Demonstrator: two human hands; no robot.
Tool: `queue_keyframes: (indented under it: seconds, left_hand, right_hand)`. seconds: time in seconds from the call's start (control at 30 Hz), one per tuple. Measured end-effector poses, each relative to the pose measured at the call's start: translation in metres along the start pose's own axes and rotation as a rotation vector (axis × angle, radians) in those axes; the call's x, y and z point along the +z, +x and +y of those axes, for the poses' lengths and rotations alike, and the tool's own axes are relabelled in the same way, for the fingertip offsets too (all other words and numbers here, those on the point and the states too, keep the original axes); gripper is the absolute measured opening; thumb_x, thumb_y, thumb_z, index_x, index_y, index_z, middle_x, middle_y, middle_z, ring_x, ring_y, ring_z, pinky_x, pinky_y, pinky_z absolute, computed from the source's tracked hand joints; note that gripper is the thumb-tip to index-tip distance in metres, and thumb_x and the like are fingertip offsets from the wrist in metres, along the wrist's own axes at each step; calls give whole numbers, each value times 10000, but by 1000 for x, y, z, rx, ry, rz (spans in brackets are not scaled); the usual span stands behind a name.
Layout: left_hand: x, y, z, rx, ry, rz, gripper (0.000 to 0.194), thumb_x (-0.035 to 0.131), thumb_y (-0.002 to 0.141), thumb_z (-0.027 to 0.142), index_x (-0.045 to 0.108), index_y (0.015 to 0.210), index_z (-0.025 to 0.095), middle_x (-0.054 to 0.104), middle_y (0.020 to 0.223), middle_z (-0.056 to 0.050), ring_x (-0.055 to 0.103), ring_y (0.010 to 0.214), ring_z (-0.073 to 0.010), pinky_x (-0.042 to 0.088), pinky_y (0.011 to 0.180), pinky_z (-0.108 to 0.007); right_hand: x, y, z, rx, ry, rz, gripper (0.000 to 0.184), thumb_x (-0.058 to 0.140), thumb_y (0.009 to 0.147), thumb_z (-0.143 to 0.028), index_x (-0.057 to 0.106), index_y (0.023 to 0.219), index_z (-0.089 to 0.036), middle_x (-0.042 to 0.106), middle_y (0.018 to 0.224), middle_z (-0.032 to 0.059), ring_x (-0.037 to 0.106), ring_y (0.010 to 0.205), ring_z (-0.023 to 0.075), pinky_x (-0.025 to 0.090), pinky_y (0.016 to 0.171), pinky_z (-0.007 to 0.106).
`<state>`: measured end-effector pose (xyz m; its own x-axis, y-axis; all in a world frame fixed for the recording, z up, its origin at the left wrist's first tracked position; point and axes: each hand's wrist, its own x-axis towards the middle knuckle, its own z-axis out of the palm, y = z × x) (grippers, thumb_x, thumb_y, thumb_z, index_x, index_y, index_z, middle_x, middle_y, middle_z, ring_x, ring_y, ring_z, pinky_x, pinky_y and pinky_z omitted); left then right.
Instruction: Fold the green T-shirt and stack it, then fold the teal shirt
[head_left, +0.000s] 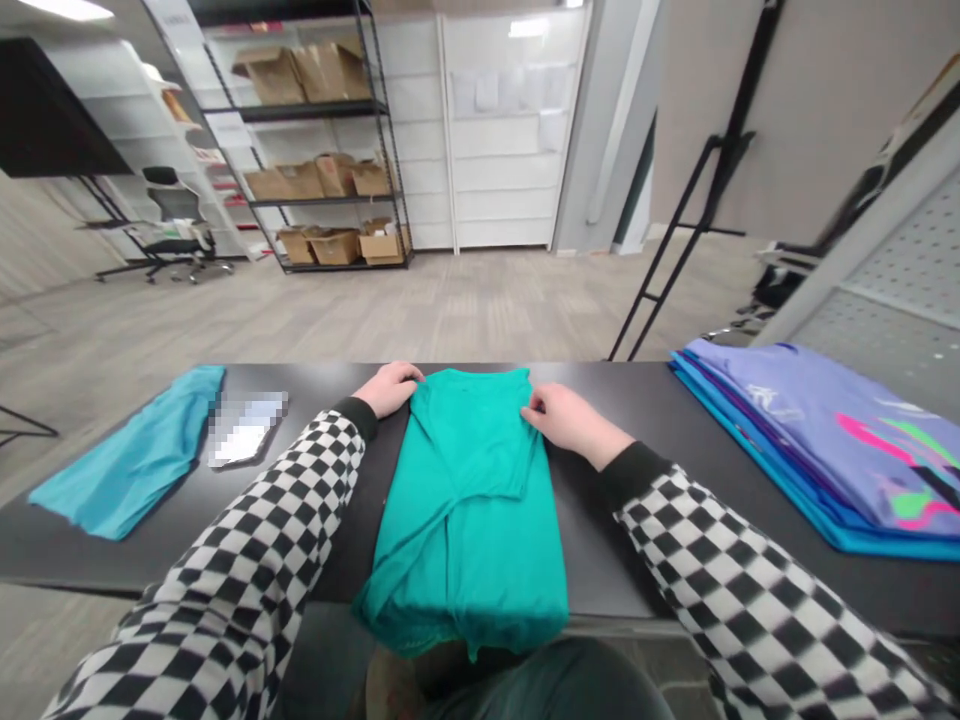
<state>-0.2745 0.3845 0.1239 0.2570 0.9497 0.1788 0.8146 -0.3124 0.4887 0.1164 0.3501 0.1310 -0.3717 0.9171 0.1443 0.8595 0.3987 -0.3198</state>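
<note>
Where fingers [411, 377] pinch, green shirt [469, 500] lies between.

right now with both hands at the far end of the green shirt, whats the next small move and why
Probably fold the far end toward you. The left hand and right hand pinch the far corners of the green shirt, its sides are already folded into a long strip, and its near end hangs over the table edge.

Both arms stretched forward, left hand [388, 387] knuckles up, right hand [568, 419] palm down, fingers seemingly pinched
</note>
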Motion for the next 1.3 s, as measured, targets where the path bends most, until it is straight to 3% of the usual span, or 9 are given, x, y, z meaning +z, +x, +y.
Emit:
queue_keyframes:
  seconds: [0.17, 0.27, 0.37, 0.47, 0.63, 0.93, 1.1, 1.2, 1.3]
  left_hand:
    - [-4, 15, -12, 131, 37, -52, 232, 603, 788, 319, 746, 946, 226, 737, 1127, -94, 688, 1183, -319, 508, 1206, -490]
    - [-4, 25, -15, 182, 5, -84, 217, 622, 798, 343, 735, 942, 226, 719, 1144, -95, 669, 1195, -320, 485, 1226, -496]
    - [-3, 34, -16, 191, -22, -112, 225, 622, 782, 333, 743, 943, 231, 716, 1176, -95, 653, 1234, -323, 460, 1252, -501]
    - [-1, 39, -14, 205, -30, -122, 221, 635, 787, 336, 746, 949, 235, 711, 1205, -99, 656, 1245, -325, 462, 1248, -498]
    - [6, 38, -1, 265, -24, -88, 200, 655, 897, 403, 730, 970, 232, 714, 1202, -113, 668, 1220, -319, 485, 1221, -490]
    - [13, 44, 9, 82, 75, 146, 90, 669, 883, 312, 671, 851, 227, 692, 1058, -127, 647, 1129, -347, 525, 1105, -512]
    - [15, 38, -1, 4, 209, 118, 135, 703, 860, 287, 632, 761, 231, 657, 960, -121, 623, 1009, -336, 523, 1047, -526]
    - [14, 31, 2, 32, 227, 154, 49, 685, 881, 258, 689, 898, 212, 672, 1041, -141, 621, 1083, -358, 497, 1099, -542]
    - [7, 16, 19, 90, 210, 207, 175, 662, 920, 245, 714, 1079, 196, 683, 1162, -156, 605, 1213, -377, 453, 1182, -553]
  right_hand:
    - [-13, -8, 8, 15, 209, -36, 184, 725, 949, -264, 601, 814, -258, 742, 830, 34, 671, 781, 220, 464, 702, 315]
    - [-17, -12, 15, 91, 419, -149, 132, 751, 870, -287, 623, 887, -258, 702, 745, -14, 638, 674, 185, 457, 623, 288]
    - [-27, -18, 20, 177, 582, -307, 279, 794, 810, -322, 677, 1050, -242, 684, 734, -39, 586, 577, 151, 432, 536, 270]
    - [-40, -25, 19, 236, 616, -401, 382, 848, 778, -386, 722, 1103, -228, 676, 728, -37, 542, 536, 130, 394, 480, 260]
    - [-48, -28, 23, 260, 604, -433, 325, 862, 775, -459, 756, 974, -224, 624, 646, -35, 503, 507, 123, 351, 444, 252]
    - [-52, -24, 31, 165, 482, -264, 206, 790, 835, -421, 757, 918, -236, 718, 720, 0, 600, 594, 159, 454, 538, 268]
    - [-34, -16, 36, 65, 379, -164, 163, 767, 911, -377, 806, 992, -241, 845, 919, 45, 763, 815, 229, 594, 741, 316]
    - [-24, -11, 40, 59, 358, -148, 133, 777, 940, -350, 823, 1021, -256, 868, 966, 44, 807, 879, 248, 630, 804, 333]
    - [-23, -9, 39, 80, 315, -139, 107, 786, 948, -304, 835, 1033, -259, 873, 955, 35, 818, 866, 245, 638, 810, 330]
